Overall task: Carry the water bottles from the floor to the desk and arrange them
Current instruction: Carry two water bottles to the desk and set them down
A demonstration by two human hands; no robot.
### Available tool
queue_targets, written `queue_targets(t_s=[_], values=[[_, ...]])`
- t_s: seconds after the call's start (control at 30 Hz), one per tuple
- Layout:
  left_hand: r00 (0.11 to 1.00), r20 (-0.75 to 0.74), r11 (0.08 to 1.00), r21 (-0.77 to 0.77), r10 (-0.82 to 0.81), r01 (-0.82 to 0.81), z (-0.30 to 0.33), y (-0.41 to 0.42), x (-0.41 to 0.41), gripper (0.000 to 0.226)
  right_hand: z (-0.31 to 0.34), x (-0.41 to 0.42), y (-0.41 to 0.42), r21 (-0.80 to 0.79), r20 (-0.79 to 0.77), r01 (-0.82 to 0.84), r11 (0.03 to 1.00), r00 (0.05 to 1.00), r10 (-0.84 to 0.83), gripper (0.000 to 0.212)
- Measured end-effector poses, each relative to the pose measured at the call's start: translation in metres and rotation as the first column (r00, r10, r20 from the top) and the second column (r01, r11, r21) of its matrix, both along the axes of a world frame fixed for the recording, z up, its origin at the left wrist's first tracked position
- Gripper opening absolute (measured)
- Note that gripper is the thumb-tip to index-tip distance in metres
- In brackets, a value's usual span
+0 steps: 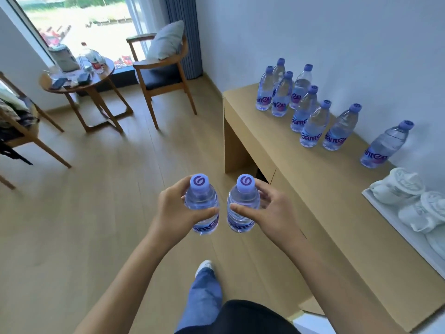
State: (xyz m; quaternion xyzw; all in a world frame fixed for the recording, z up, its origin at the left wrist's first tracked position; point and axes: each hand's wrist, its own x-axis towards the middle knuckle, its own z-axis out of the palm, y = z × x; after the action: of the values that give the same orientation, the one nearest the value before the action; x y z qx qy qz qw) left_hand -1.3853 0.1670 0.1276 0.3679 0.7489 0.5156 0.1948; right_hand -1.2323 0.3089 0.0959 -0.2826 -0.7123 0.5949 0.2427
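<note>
My fingers [261,189] wrap behind both held bottles [202,208], out of sight. The tray [395,214] runs off the right edge; clutter on the far round table [79,79] blurs.

Pale wood-plank floor [101,189] beneath plain white walls [313,32]; bright daylit window [79,22] at rear, grey curtain [183,34] beside it; round wooden side table [96,80], cushioned wooden armchair [161,75] near window

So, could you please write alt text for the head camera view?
A person's left hand and right hand each grip an upright water bottle above a wooden floor. Eight matching bottles stand on the desk to the right, against a white wall.
</note>
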Motion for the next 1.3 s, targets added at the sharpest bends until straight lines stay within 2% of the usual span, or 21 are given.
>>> queue_targets(t_s=[0.13, 0.27, 0.4, 0.5, 0.83, 1.0, 1.3], values=[[0.993, -0.037, 0.993, -0.002, -0.115, 0.115, 0.006, 0.046, -0.07, 0.06, 0.005, -0.055, 0.032, 0.051, -0.009, 0.111, 0.992, 0.994, -0.111, 0.043], [0.972, -0.047, 0.973, 0.003, -0.23, 0.23, 0.01, 0.092, -0.129, 0.059, 0.009, -0.1, 0.058, 0.037, -0.025, 0.219, 0.975, 0.976, -0.218, 0.046], [0.942, -0.071, 0.944, -0.017, -0.329, 0.328, 0.007, 0.141, -0.166, 0.059, 0.005, -0.128, 0.087, 0.006, -0.021, 0.327, 0.945, 0.945, -0.327, 0.05], [0.919, -0.069, 0.922, -0.024, -0.388, 0.388, 0.001, 0.181, -0.185, 0.055, 0.0, -0.142, 0.115, 0.02, 0.0, 0.392, 0.92, 0.92, -0.392, 0.046], [0.852, -0.011, 0.849, -0.093, -0.523, 0.52, -0.029, 0.351, -0.221, 0.052, -0.022, -0.17, 0.252, -0.013, 0.029, 0.549, 0.835, 0.835, -0.549, 0.048], [0.811, -0.018, 0.807, -0.122, -0.584, 0.578, -0.043, 0.425, -0.229, 0.052, -0.034, -0.177, 0.314, -0.037, 0.092, 0.611, 0.791, 0.79, -0.606, 0.051], [0.711, 0.064, 0.69, -0.191, -0.701, 0.698, -0.086, 0.516, -0.226, 0.047, -0.062, -0.184, 0.362, -0.014, 0.161, 0.802, 0.597, 0.591, -0.79, 0.05]])
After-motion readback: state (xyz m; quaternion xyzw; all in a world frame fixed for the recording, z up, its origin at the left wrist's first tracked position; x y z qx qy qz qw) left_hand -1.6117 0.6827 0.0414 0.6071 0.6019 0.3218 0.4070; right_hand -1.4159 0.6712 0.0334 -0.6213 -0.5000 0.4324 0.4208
